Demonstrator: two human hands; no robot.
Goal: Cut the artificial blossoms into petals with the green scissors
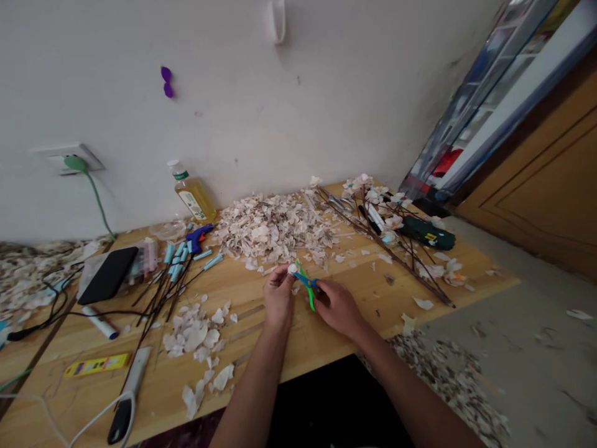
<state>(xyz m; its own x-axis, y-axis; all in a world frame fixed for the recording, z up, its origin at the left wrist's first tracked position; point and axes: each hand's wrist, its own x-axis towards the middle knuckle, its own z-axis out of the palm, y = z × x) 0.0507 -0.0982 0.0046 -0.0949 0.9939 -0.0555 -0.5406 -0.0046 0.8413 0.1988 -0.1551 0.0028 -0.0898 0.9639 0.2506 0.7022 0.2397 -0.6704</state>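
My left hand (278, 296) pinches a small pale shell-like piece (292, 269) over the wooden table (326, 336). My right hand (338, 306) grips small scissors with green and blue handles (308, 286), their blades pointing at the piece. A big heap of pale flakes (273, 229) lies just beyond my hands. A smaller group of larger white pieces (196, 336) lies to the left of my left hand.
Thin dark sticks with pale-blue tips (175, 267), a blue glue gun (199, 236), an oil bottle (192, 194), a black phone (108, 274) and cables lie at left. Branches with pale blossoms (396, 242) and a dark green tool (426, 231) lie at right. Flakes litter the floor (448, 379).
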